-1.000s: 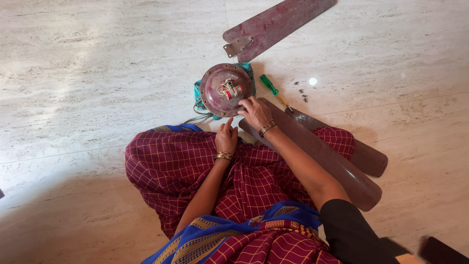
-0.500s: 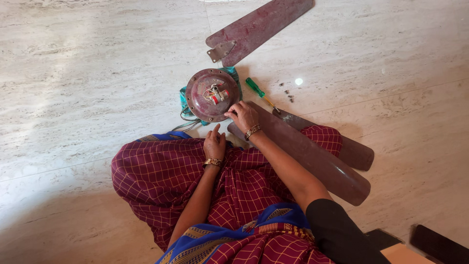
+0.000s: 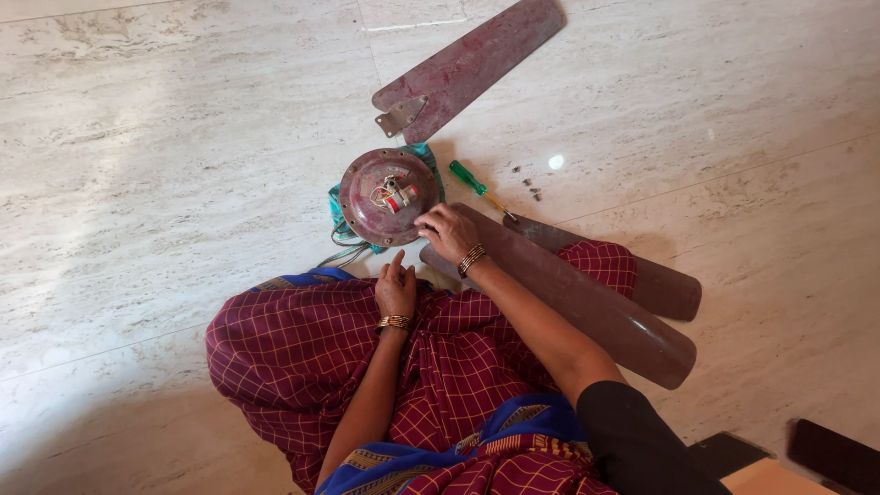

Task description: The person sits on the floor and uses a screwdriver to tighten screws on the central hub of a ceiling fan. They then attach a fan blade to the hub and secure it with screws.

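Our right hand [image 3: 446,232] rests its curled fingers on the near rim of the round ceiling-fan motor housing [image 3: 385,197], gripping nothing; our left hand [image 3: 396,291] lies loosely open on our lap. Under our right wrist, a fan blade [image 3: 587,307] runs long toward the lower right. Just beyond our fingers, a green-handled screwdriver [image 3: 477,186] points the same way.

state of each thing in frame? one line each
fan motor: on floor atop teal cloth, wiring exposed
right hand: on motor's rim
left hand: resting on lap, holds nothing
detached blade: flat on floor, apart from motor
two blades: lying beside the right arm
screwdriver: on floor, untouched
screws: loose on floor
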